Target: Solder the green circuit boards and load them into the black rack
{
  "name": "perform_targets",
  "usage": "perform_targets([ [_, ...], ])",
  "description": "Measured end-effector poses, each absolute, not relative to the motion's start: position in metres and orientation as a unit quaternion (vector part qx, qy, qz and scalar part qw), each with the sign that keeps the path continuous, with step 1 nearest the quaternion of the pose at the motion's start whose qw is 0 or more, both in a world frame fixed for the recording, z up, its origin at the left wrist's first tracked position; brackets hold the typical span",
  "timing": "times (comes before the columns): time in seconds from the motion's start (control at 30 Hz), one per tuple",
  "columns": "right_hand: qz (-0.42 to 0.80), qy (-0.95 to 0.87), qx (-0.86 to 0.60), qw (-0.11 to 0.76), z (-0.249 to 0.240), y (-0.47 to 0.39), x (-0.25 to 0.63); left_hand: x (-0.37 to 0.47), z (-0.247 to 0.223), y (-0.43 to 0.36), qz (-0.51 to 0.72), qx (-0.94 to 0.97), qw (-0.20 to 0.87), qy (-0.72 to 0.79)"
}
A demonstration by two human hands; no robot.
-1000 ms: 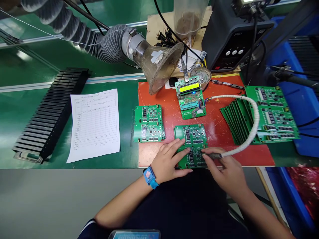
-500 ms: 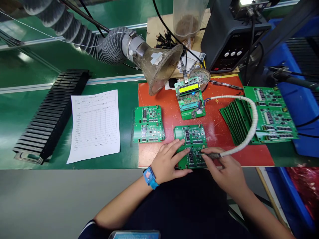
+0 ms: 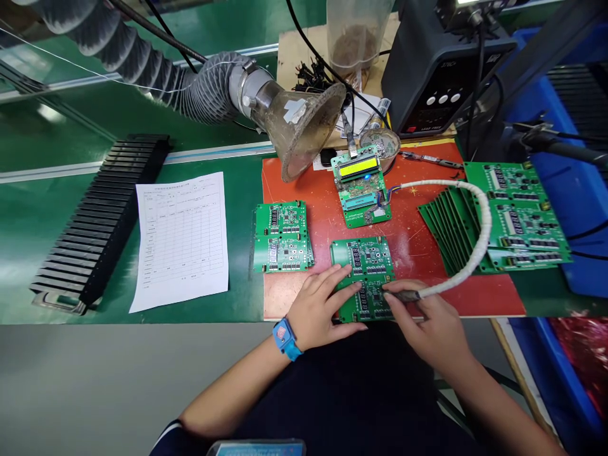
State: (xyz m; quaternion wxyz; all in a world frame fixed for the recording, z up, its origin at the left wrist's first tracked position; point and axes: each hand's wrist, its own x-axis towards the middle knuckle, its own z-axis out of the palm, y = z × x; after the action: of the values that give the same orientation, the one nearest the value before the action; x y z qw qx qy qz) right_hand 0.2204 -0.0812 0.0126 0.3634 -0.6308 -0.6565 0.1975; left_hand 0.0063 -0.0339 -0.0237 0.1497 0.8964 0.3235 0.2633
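Observation:
A green circuit board (image 3: 373, 269) with two digit displays lies on the red mat in front of me. My left hand (image 3: 319, 308), a blue strap on its wrist, rests on the board's left side with fingers spread. Pinched in my right hand (image 3: 427, 326) is a dark probe (image 3: 406, 295), its tip against the lower half of the board; the exact contact is hidden by my fingers. From the probe a white-wrapped cable (image 3: 484, 228) curves back to a programmer board (image 3: 361, 187) with a lit yellow screen and a blue light.
Left of the work sits a small stack of boards (image 3: 281, 237); more boards (image 3: 517, 215) fan out at right. A printed sheet (image 3: 180, 240) and a black slotted rack (image 3: 102, 221) lie farther left. A fume funnel (image 3: 306, 126) overhangs the mat near a soldering station (image 3: 446, 76).

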Motion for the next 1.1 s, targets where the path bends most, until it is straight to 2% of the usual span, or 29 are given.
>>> perform_targets([
  [0.83, 0.190, -0.659, -0.628, 0.368, 0.013, -0.080, 0.220, 0.007, -0.022, -0.034, 0.262, 0.896, 0.154, 0.325],
  [1.1, 0.266, -0.623, -0.635, 0.372, 0.018, -0.081, 0.225, 0.007, -0.011, -0.031, 0.271, 0.893, 0.196, 0.302],
])
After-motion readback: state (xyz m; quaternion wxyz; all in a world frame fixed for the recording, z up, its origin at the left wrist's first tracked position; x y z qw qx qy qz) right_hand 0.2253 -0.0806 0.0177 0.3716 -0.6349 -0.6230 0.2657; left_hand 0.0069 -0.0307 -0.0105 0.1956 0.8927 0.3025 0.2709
